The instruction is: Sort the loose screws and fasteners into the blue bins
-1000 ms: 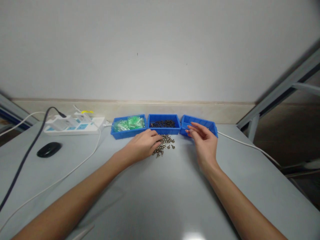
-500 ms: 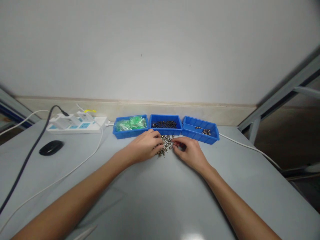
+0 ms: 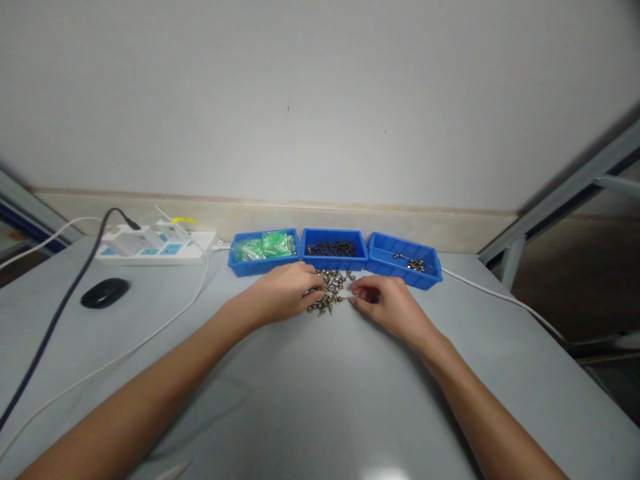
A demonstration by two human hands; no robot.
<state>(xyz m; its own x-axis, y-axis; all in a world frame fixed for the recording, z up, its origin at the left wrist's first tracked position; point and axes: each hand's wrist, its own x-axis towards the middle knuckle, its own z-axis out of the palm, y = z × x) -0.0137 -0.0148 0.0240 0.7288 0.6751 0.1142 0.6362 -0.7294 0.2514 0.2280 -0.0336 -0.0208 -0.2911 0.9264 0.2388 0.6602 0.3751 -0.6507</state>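
Observation:
A loose pile of small shiny metal screws or fasteners (image 3: 331, 291) lies on the grey table, in front of the middle bin. My left hand (image 3: 290, 290) reaches over the pile's left side, its fingers bent and parted from the thumb, with the fingertips among the pieces. At the right edge of the pile, my right hand (image 3: 383, 301) has thumb and forefinger brought close together. A small metal screw (image 3: 345, 299) shows at its thumb tip; how firmly it is gripped is hard to make out.
Behind the pile stand three blue bins: the left bin (image 3: 264, 268) with green-and-clear bags, the middle bin (image 3: 335, 262) with dark screws, the right bin (image 3: 400, 271) with a few shiny pieces. Farther left are a power strip (image 3: 200, 253), black mouse (image 3: 105, 293) and cables.
My right hand has drawn slightly right and down, away from the pile's middle. My left hand has shifted slightly left, uncovering more of the metal pieces.

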